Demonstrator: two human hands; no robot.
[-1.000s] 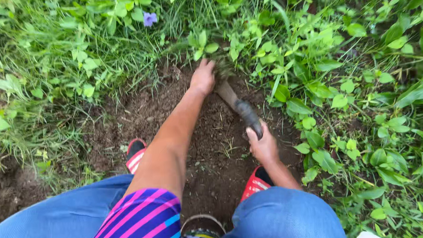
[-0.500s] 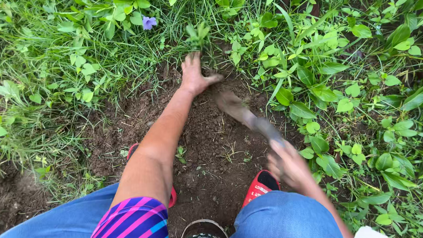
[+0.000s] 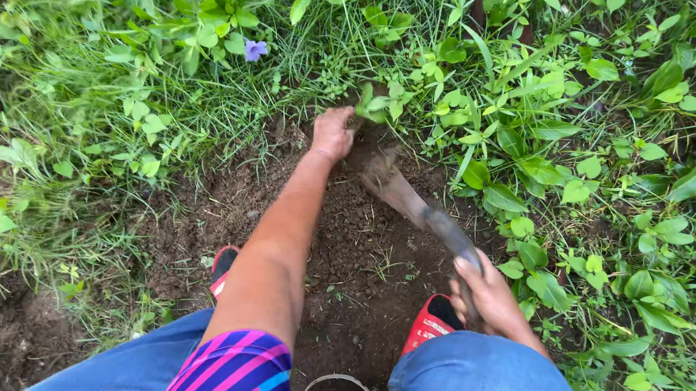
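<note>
My left hand (image 3: 332, 133) reaches forward over bare dark soil (image 3: 343, 259) and grips a small leafy weed (image 3: 379, 106) at the edge of the grass. My right hand (image 3: 484, 291) is closed on the dark handle of a digging tool (image 3: 420, 207). The tool's soil-caked blade, blurred by motion, points into the earth just right of my left hand. I squat over the patch, with blue trousers and a striped sleeve at the bottom of the view.
Grass and broad-leaved weeds (image 3: 567, 144) ring the dug patch on the left, top and right. A purple flower (image 3: 254, 49) stands at the upper left. My red shoes (image 3: 430, 324) rest on the soil. The rim of a round container (image 3: 334, 390) shows between my knees.
My left hand went from flat on the soil to the leafy weed. My right hand pulled the tool back, then swung its blade forward into the soil beside my left hand.
</note>
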